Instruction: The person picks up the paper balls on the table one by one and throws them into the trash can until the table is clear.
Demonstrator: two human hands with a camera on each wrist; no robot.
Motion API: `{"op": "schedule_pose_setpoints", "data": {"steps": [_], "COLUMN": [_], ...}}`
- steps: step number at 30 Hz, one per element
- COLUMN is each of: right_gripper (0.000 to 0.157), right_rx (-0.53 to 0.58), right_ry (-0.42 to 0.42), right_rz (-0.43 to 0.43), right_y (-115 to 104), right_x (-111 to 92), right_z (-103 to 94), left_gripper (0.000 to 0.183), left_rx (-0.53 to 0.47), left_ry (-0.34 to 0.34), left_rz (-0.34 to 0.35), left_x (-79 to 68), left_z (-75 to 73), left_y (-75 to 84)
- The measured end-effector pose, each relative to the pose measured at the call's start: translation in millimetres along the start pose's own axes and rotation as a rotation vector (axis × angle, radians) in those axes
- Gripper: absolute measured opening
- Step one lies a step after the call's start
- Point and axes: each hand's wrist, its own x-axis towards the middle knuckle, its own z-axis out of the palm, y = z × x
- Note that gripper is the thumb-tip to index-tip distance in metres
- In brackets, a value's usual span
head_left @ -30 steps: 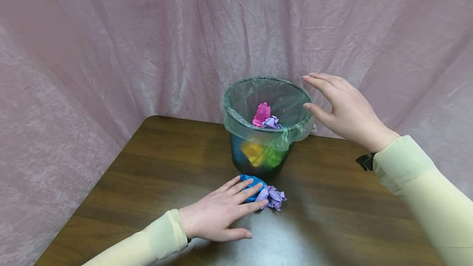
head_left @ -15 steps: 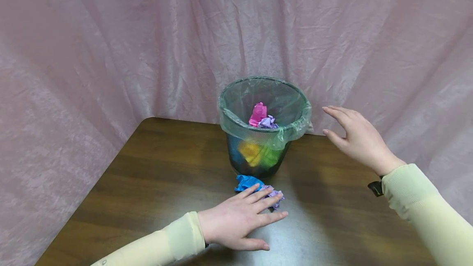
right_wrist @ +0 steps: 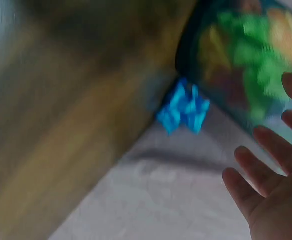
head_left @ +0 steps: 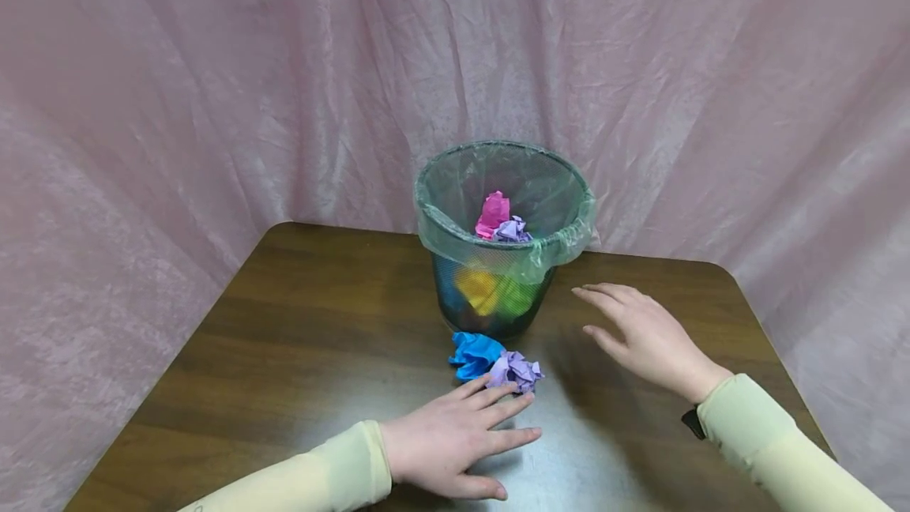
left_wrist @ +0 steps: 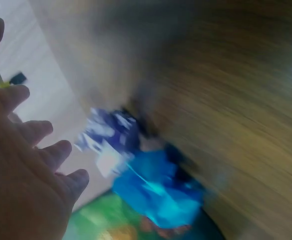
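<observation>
A crumpled blue paper ball (head_left: 475,355) and a crumpled purple one (head_left: 516,371) lie side by side on the table, just in front of a mesh wastebasket (head_left: 490,250). My left hand (head_left: 462,439) is spread with straight fingers, its fingertips overlapping the near edge of the purple ball in the head view. In the left wrist view the purple ball (left_wrist: 115,137) and the blue ball (left_wrist: 158,187) show past the fingertips, blurred. To the right of the basket, my right hand (head_left: 643,336) hovers with relaxed fingers, holding nothing.
The basket has a thin greenish bag liner (head_left: 573,237) folded over its rim. Pink paper (head_left: 494,214) and purple paper (head_left: 512,230) are inside; yellow and green show through the mesh. A pink curtain (head_left: 355,85) hangs behind the wooden table (head_left: 284,322).
My left hand has drawn back toward me and rightward, uncovering the blue ball. My right hand has come down from beside the basket's rim toward the table.
</observation>
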Motion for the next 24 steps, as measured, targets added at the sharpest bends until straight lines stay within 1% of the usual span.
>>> {"op": "schedule_pose_setpoints", "data": {"steps": [3, 8, 12, 17, 20, 24], "right_gripper": [0.057, 0.061, 0.070, 0.085, 0.088, 0.088], "right_rx": [0.017, 0.049, 0.071, 0.052, 0.032, 0.014], "right_ry": [-0.019, -0.074, -0.127, -0.182, -0.213, -0.222], "right_rz": [-0.055, -0.150, -0.217, -0.288, -0.304, -0.302], "right_y": [-13.4, -36.7, -51.0, -62.0, -66.2, -69.3], "right_x": [-3.8, -9.5, -10.9, -8.8, -7.9, -7.7], "right_z": [14.7, 35.0, 48.1, 64.4, 72.3, 80.7], "left_gripper": [0.075, 0.075, 0.076, 0.076, 0.076, 0.075], "left_rx": [-0.014, -0.056, -0.090, -0.082, -0.087, -0.103], "left_ry": [0.005, 0.039, 0.045, 0.046, 0.042, 0.037], "left_rz": [-0.057, -0.129, -0.191, -0.246, -0.268, -0.289], "left_x": [-11.0, -28.1, -39.3, -47.6, -50.5, -53.8], "left_z": [1.4, -0.8, -3.5, -3.2, -0.7, 2.8], "left_y": [-9.8, -27.2, -39.1, -50.7, -55.7, -59.6]}}
